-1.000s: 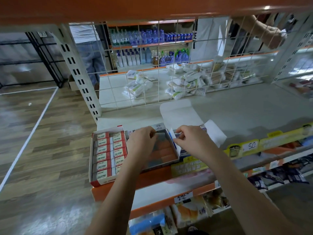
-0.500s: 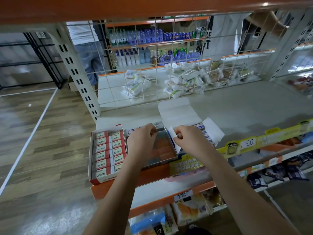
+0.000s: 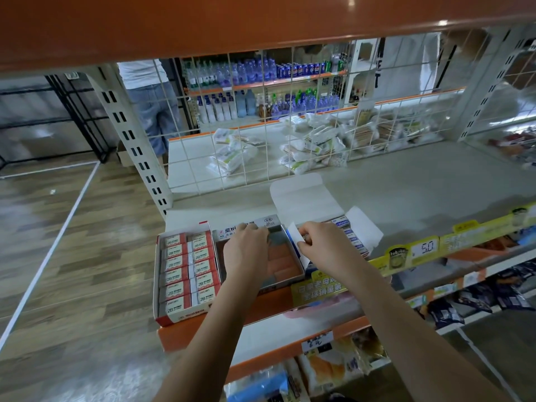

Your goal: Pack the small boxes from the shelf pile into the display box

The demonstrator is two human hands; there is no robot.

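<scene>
Left hand curled over the grey display box on the shelf, grip unclear, right hand pinching a white flap, small eraser boxes beside, full 2B eraser tray left

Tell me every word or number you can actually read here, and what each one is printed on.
"2B": on each small box in the red-and-white display box.
"5.0": on the price tag at the shelf edge.
"ERASER": partly readable on the blue-and-white boxes.
Grey box lettering, yellow banner and lower tags: too blurred.
</scene>
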